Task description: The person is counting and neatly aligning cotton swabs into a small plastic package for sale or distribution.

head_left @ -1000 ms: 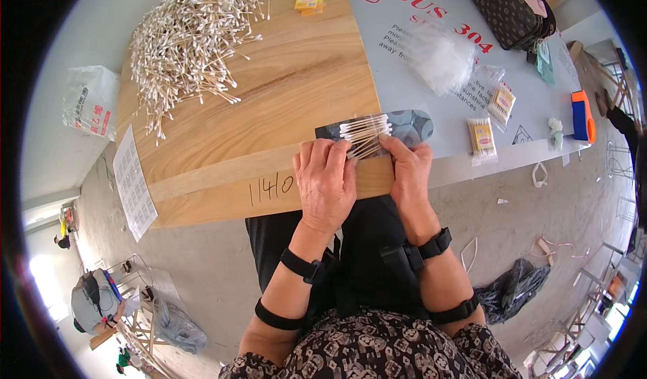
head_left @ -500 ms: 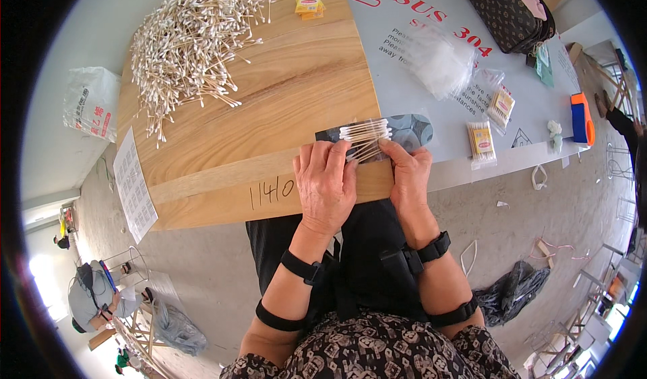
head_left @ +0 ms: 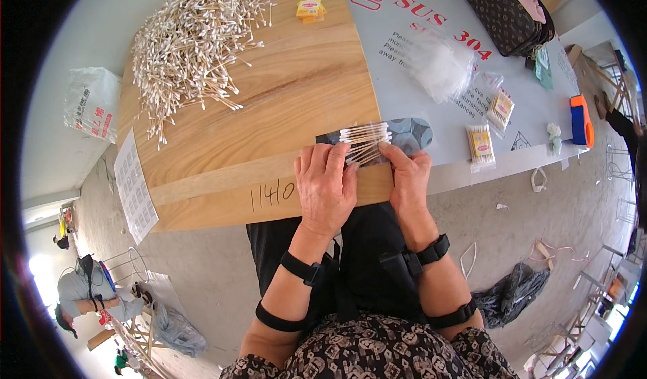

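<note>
Several white-tipped cotton swabs lie side by side in a flat row at the front of the wooden board, some slanting. Beneath them is a dark, grey-patterned flat piece. My left hand is at the swabs' left end, its thumb and index finger closed on them. At the right end, my right hand pinches the tips between thumb and curled fingers. A large heap of loose swabs covers the board's far left. Small yellow cards are stacked at the board's far edge.
On the grey sheet at right lie clear plastic bags, a filled swab pack, another pack, a brown bag and a blue-orange tape dispenser. A printed paper hangs at the left edge. A person is at lower left.
My hands and the swabs between them stay almost in place. The person at lower left has shifted and bent over.
</note>
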`<state>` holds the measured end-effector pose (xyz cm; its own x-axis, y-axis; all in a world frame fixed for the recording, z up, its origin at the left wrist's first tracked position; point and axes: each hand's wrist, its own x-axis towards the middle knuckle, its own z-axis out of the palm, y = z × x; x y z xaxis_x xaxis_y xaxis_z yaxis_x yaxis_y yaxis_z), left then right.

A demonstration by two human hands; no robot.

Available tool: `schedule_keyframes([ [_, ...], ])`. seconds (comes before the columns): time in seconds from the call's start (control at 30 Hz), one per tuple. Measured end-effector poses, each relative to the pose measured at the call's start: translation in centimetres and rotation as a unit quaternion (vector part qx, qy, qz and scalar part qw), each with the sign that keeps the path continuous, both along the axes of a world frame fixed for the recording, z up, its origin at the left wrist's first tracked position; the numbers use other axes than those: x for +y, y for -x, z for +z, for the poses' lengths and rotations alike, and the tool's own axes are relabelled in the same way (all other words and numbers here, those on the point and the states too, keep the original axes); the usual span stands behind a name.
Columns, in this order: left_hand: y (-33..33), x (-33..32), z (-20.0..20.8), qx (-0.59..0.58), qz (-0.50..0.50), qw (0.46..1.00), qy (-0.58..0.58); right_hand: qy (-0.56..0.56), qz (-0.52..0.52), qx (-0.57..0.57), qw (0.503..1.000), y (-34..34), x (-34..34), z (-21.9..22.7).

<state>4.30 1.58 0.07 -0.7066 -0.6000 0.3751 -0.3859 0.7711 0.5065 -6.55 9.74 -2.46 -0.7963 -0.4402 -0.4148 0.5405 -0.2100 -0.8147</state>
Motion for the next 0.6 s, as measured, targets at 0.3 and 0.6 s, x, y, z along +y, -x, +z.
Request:
schedule_keyframes([
  [0.3,0.17,-0.18,0.13,-0.014,-0.006,1.000,0.017,-0.007,0.002,-0.003,1.000,0.02,0.13,-0.14],
  [0.6,0.25,-0.25,0.00,-0.006,-0.006,1.000,0.011,-0.027,0.016,0.011,0.999,0.14,0.25,-0.17],
])
